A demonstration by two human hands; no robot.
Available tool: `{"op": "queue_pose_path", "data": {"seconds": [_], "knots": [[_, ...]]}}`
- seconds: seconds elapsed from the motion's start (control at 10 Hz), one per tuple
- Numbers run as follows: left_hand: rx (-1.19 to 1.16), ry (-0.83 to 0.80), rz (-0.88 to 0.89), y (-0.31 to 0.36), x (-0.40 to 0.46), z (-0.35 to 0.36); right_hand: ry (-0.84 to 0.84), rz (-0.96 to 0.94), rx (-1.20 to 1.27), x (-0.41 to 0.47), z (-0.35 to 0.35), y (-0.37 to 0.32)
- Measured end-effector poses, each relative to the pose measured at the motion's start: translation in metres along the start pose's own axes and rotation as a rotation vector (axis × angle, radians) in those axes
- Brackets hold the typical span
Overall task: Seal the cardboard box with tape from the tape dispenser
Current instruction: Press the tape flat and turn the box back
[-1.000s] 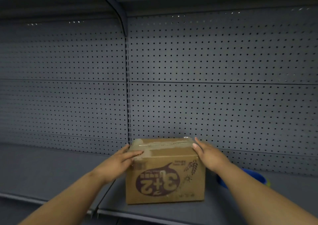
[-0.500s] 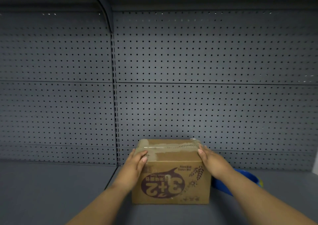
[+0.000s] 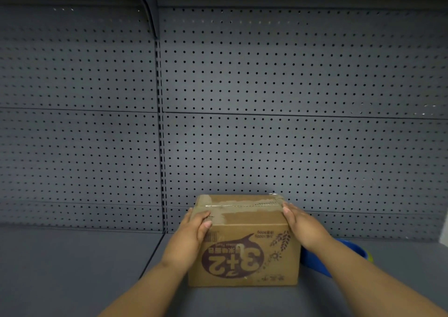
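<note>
A dark grey perforated back panel (image 3: pixel 291 79) fills most of the head view, divided by a vertical slotted upright (image 3: pixel 160 132) left of centre and by horizontal seams between panel sections. Below it runs a flat grey shelf (image 3: pixel 72 263), split into two boards by a seam in line with the upright. The cardboard box (image 3: pixel 244 251) stands on the right-hand board, close to the back panel, with its printed front face toward the camera; the print, a large dark "3+2" emblem with a wheat motif, reads upside down. The top flaps are closed, and clear tape (image 3: pixel 242 205) runs across the top along the flap seam from left to right, its ends folded down over the upper edges. A paler strip of torn surface lies along the near top edge of the box. The left hand (image 3: pixel 194 232) rests against the left side of the box at the upper front corner, thumb lying over the front face and fingers extended along the side; the fingers are close to straight and press flat rather than curl round anything. The right hand (image 3: pixel 300 224) lies against the right side at the upper corner, fingers extended together toward the top edge, likewise flat against the cardboard. Both forearms reach in from the bottom of the frame. A blue rounded object (image 3: pixel 351 251), partly hidden behind the right forearm, lies on the shelf just beside the right side of the box; what it is cannot be told from this view.
</note>
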State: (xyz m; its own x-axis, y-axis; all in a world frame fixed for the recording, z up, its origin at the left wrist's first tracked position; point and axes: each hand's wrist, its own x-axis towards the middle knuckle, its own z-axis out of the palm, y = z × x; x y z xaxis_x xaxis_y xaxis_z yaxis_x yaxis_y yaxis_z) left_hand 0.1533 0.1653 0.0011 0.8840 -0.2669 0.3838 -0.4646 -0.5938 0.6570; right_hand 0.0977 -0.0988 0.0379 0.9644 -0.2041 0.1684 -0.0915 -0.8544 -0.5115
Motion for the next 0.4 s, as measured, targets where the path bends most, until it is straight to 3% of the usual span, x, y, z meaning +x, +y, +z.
{"op": "queue_pose_path", "data": {"seconds": [0.3,0.4], "knots": [[-0.028,-0.085,-0.040,0.007,0.001,-0.004,-0.046,0.024,0.044,0.003,-0.002,0.006],[-0.048,-0.154,-0.158,0.014,0.002,-0.012,-0.034,0.080,0.198,0.005,-0.021,-0.007]]}}
